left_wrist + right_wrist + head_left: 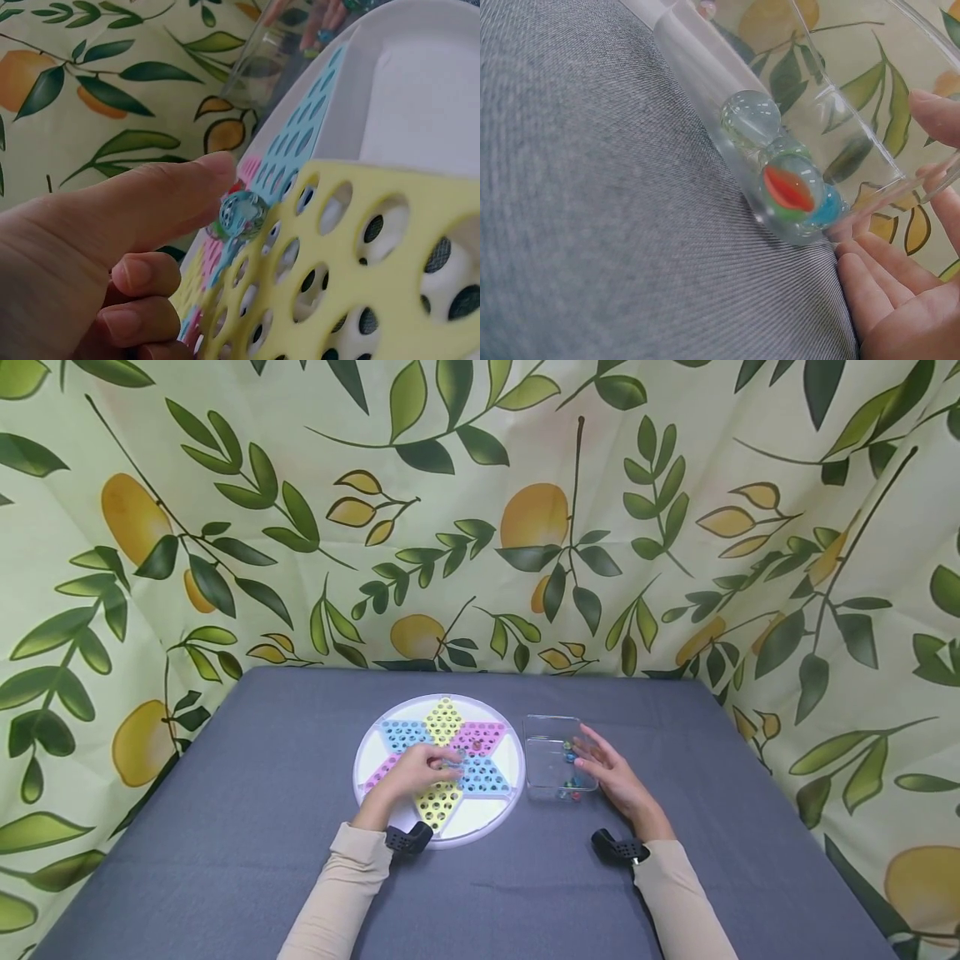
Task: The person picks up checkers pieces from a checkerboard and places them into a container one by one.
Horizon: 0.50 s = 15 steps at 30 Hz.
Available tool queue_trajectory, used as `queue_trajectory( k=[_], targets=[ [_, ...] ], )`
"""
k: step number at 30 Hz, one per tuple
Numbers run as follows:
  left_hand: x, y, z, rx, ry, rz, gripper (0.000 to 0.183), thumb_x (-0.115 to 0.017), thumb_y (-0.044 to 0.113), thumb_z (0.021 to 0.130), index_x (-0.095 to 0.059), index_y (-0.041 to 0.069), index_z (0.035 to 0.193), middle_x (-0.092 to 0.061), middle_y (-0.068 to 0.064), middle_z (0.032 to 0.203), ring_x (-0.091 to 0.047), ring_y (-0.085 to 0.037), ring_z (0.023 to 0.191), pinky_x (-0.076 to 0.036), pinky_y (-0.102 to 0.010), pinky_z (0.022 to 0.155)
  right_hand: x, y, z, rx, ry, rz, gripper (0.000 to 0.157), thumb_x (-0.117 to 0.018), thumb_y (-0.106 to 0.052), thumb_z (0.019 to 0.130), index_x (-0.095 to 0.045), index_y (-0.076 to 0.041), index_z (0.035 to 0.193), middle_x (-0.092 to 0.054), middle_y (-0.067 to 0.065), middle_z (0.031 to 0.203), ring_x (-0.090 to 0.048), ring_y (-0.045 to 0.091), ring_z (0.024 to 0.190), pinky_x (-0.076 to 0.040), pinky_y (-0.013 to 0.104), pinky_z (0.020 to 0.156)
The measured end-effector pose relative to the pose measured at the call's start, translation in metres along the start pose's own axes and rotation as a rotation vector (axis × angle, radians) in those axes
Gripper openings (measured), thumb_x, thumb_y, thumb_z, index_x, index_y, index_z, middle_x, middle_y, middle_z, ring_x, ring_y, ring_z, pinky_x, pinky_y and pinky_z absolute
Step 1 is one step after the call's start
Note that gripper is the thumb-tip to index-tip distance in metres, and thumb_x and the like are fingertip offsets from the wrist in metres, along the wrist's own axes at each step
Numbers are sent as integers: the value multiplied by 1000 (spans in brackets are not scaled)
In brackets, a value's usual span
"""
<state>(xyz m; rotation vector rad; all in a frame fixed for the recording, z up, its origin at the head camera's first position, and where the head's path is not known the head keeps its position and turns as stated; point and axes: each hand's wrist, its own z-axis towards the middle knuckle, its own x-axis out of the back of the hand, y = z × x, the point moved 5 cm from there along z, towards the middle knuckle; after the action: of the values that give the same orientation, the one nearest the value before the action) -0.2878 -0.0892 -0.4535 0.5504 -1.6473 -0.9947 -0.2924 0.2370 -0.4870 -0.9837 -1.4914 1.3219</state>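
My left hand point(422, 768) is over the Chinese checkers board point(487, 814), thumb and forefinger a little apart. A clear blue-tinted marble point(242, 215) sits on the board right by the tip of the long outstretched digit, and the other fingers are curled loosely below. Another marble point(477, 745) lies on the pink section. On the right, my right hand point(617, 778) is at the right wall of a clear box point(546, 764), fingers spread and nearly straight against it. Several glass marbles, one with a red swirl point(789, 189), are gathered low inside the box.
The round white board carries a star of yellow, blue and pink perforated sections. Board and box stand side by side on a grey cloth-covered table point(270, 793). A leaf-and-fruit patterned curtain point(480, 527) hangs behind the table and at both sides.
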Motion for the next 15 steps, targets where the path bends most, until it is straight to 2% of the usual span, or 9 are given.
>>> queue_trajectory(
  k=[4,10,15],
  targets=[
    [2,0,-1,-24,-6,40,31,-78,18,78,-73,5,105,-40,5,60,-36,-9,59,-32,-17,54,0,0,1,1,8,-6,73,-54,-13,97,-10,-11,155,-18,25,159,-18,40,148,-13,55,120],
    [1,-2,-2,-11,-12,66,32,-81,16,74,-74,7,104,-41,5,60,-37,-9,59,-32,-17,54,0,2,2,-7,17,-33,73,-55,-16,97,-11,-13,155,-21,23,159,-21,38,147,-22,41,118],
    [1,-2,-1,3,-14,67,32,-81,15,74,-74,7,104,-42,5,60,-37,-8,59,-32,-17,54,0,1,2,2,16,-17,74,-55,-15,96,-11,-12,155,-20,24,159,-20,38,147,-15,50,119]
  ],
)
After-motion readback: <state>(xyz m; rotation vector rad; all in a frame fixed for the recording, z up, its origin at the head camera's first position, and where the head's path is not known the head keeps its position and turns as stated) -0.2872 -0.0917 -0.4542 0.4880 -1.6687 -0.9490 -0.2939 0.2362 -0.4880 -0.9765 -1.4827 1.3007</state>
